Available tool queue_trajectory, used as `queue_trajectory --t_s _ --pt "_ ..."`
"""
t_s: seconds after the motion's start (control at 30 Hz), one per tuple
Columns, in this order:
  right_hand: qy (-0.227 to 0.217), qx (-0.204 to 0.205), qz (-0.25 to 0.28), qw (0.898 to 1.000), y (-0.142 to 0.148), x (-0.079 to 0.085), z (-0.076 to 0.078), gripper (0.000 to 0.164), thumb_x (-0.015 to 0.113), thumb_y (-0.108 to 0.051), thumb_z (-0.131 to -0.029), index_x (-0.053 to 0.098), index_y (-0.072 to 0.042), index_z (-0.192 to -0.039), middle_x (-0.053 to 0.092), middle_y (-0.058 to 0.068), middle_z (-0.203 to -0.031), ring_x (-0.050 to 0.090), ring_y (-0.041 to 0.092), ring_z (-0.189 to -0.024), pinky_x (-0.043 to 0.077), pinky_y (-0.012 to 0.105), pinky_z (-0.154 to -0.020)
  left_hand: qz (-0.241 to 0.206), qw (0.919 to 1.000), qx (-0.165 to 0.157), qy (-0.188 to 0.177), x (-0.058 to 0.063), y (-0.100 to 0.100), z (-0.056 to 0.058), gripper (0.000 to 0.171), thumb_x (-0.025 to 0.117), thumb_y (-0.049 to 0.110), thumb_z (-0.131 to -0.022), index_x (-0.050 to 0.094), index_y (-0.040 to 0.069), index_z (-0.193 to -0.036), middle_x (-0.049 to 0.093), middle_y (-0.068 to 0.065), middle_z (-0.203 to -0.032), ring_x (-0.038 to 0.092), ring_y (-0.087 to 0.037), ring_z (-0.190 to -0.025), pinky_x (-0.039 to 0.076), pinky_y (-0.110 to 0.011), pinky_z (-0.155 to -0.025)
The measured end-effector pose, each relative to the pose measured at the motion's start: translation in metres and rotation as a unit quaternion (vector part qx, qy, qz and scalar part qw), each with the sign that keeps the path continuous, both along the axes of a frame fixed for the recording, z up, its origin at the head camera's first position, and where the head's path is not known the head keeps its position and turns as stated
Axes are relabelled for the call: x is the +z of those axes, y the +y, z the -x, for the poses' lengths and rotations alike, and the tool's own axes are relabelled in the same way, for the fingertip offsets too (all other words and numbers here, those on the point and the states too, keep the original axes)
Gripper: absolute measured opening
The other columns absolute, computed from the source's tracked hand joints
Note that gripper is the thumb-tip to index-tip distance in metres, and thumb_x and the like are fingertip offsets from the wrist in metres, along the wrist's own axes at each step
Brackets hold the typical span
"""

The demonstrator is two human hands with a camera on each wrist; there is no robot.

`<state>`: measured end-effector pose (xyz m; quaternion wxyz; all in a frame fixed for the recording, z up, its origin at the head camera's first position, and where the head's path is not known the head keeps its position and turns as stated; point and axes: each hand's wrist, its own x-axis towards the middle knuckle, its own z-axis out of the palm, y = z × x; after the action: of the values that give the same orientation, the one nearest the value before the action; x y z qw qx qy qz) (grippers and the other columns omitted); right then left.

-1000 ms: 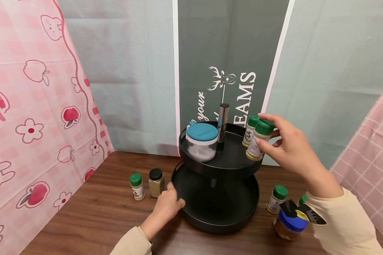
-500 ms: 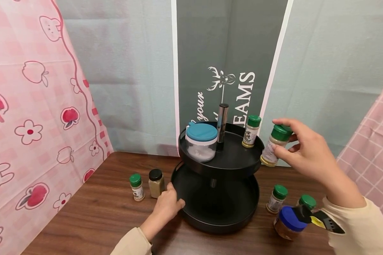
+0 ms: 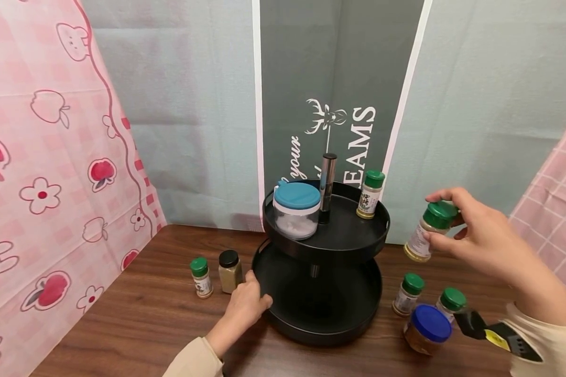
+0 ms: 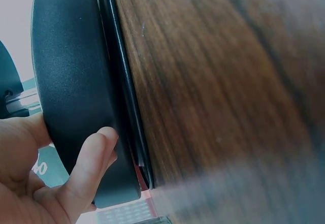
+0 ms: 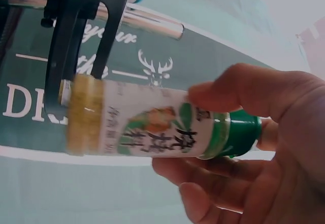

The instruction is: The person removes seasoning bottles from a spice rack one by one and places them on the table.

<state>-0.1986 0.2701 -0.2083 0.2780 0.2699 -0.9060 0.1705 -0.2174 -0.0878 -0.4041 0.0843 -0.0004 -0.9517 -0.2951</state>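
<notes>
Head view: right hand holds a seasoning bottle, green-capped, tilted, in the air just right of the upper tray. Blue-lidded jar stands below on the tabletop. Left hand at the left rim of the lower tray.

Left wrist view: left grip closed over that tray's wall, one digit flat on its outer face.

Right wrist view: right grip closed about the bottle, one digit against the label, fingers along the opposite side.
</notes>
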Motion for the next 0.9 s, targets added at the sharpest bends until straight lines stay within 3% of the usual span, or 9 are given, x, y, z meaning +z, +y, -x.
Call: queue_trajectory --t_s 0.4,0.63,0.9 --pt "-0.03 0.022 -0.036 0.999 0.026 -0.021 -0.002 0.058 0.077 -0.002 -0.065 0.045 -0.006 -0.112 0.06 0.003 -0.077 0.052 0.0 -0.06 0.048 0.026 -0.045 0.004 1.0 0.002 0.007 0.0 0.0 -0.001 0.07 0.066 0.015 -0.066 0.035 -0.018 -0.12 0.061 -0.028 -0.077 0.058 -0.032 -0.064 0.049 -0.045 -0.056" --pt "-0.068 0.009 -0.045 0.997 0.038 -0.032 -0.004 0.058 0.075 -0.001 -0.067 0.045 -0.008 -0.116 0.059 0.002 -0.077 0.053 0.001 -0.061 0.048 0.027 -0.046 -0.002 1.0 0.003 -0.003 0.0 0.0 0.0 0.071 0.066 0.016 -0.067 0.035 -0.018 -0.122 0.061 -0.029 -0.08 0.058 -0.032 -0.064 0.049 -0.046 -0.056" --pt "-0.095 -0.03 -0.059 0.993 0.054 -0.046 -0.005 0.05 0.08 -0.006 -0.06 0.048 -0.006 -0.099 0.056 0.0 -0.076 0.048 -0.001 -0.06 0.044 0.028 -0.045 0.005 0.9999 0.0 0.011 -0.002 -0.001 0.0 0.07 0.066 0.015 -0.067 0.035 -0.018 -0.12 0.061 -0.027 -0.074 0.056 -0.028 -0.06 0.048 -0.043 -0.053"
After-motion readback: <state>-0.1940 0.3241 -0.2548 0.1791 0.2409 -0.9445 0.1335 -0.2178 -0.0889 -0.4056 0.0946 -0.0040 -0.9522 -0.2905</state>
